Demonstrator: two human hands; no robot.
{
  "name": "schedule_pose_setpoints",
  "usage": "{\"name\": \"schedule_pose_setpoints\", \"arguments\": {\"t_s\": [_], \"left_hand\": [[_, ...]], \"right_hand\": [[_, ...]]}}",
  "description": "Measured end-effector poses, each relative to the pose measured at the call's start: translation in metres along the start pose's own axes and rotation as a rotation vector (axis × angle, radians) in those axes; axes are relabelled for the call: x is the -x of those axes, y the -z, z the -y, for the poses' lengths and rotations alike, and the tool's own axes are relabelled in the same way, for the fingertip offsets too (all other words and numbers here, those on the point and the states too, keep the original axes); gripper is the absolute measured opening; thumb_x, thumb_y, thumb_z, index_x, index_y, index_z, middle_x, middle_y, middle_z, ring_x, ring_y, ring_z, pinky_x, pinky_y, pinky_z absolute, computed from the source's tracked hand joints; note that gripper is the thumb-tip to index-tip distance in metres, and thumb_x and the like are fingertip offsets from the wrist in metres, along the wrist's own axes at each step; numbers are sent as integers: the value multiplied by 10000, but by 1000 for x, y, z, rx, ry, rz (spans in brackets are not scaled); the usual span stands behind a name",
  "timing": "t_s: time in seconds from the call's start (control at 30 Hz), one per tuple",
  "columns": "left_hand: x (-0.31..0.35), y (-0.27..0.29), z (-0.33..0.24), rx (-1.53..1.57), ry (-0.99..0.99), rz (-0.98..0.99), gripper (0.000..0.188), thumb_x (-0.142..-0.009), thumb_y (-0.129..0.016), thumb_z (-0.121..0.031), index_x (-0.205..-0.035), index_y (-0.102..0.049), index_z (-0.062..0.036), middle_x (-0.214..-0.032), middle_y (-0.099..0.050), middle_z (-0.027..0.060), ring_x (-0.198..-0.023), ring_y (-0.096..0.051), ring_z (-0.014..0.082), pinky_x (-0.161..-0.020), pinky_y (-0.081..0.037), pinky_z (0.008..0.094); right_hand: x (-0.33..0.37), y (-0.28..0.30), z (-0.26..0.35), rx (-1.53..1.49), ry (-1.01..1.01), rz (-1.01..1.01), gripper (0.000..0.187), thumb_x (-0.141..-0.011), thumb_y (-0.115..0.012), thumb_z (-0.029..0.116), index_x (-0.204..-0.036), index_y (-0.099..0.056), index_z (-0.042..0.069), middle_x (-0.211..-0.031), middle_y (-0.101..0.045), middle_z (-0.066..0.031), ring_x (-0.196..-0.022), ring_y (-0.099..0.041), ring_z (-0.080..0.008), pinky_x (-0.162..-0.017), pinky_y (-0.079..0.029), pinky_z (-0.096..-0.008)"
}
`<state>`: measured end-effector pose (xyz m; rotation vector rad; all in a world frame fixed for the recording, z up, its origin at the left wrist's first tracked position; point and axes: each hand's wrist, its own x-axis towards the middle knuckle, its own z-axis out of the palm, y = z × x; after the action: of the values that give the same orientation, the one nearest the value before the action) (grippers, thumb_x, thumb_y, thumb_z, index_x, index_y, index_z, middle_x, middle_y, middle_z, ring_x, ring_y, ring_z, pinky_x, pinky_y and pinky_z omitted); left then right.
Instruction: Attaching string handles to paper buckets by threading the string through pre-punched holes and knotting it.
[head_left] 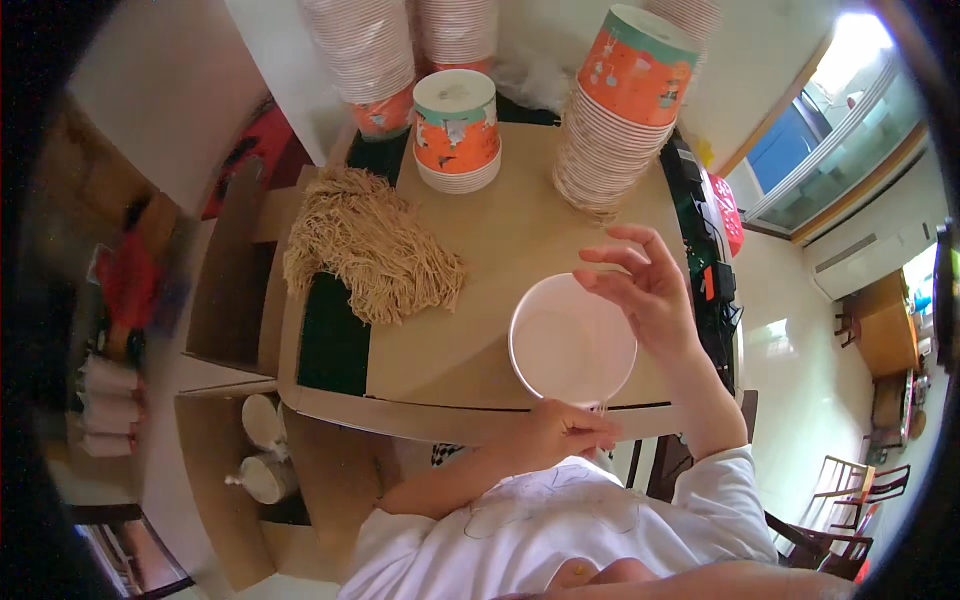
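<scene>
A paper bucket (572,345), its white inside showing, stands at the table's near edge in front of me. My left hand (565,432) is at the bucket's near rim. Its fingers are pinched together, and what they hold is too small to make out. Above the bucket's right rim, my right hand (640,280) is raised with bent fingers apart and nothing visible in them. A thick bundle of beige cords (370,245) lies on the left of the table. Behind it, a short stack of orange and green paper buckets (457,135) sits upside down.
A tall stack of paper buckets (630,100) leans at the back right. Plastic-wrapped bucket stacks (365,60) stand at the back left. Dark power strips and cables (708,240) run along the right table edge. An open cardboard box (215,490) at lower left holds white bucket shapes.
</scene>
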<state>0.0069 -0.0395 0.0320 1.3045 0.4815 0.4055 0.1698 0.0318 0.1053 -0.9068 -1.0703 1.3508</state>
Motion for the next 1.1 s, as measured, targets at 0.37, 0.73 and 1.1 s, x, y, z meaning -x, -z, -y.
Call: {"name": "schedule_pose_setpoints", "arguments": {"t_s": [0.37,0.73,1.1], "left_hand": [[7,-4,-14,102,-15,-321,219,-890,-561,-180,-1017,-643,-22,-700,-624,50,-606,-554,67,-549,-468,226],[-6,7,-8,-515,-380,-431,129,-820,-590,-167,-826,-638,-47,-721,-608,162,-662,-601,332,-580,-473,394],[0,8,0,-496,-300,-163,167,-832,-576,-177,-798,-610,-17,-753,-603,166,-698,-588,336,-630,-463,403]], "right_hand": [[70,16,10,713,-466,295,289,-925,-481,196,-804,-621,-25,-687,-558,-1,-617,-488,-70,-569,-417,-218],[53,10,-10,306,-508,151,126,-868,-574,107,-838,-611,-10,-743,-558,7,-650,-489,-42,-562,-396,-179],[17,9,-34,98,-606,-46,95,-876,-563,116,-827,-574,35,-672,-488,24,-563,-437,-53,-513,-354,-184]]}}
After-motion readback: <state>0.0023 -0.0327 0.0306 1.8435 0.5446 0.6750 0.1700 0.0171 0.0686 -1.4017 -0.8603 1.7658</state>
